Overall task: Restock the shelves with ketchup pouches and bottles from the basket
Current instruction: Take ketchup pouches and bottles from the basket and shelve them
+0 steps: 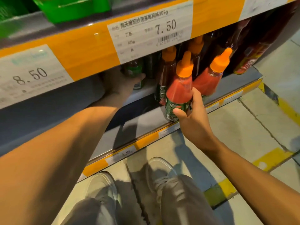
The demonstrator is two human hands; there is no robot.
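My right hand grips a ketchup bottle with an orange cap and green label by its lower body, holding it at the front edge of the lower shelf. My left hand reaches deep under the upper shelf and holds a dark bottle with a green label at the back. Several more orange-capped ketchup bottles stand on the shelf just behind and to the right of the held one. No basket is in view.
The upper shelf's orange edge strip carries price tags reading 8.50 and 7.50 and overhangs my left hand. Darker sauce bottles stand at the shelf's right end. Green packs sit on the top shelf. My shoes stand on the tiled floor.
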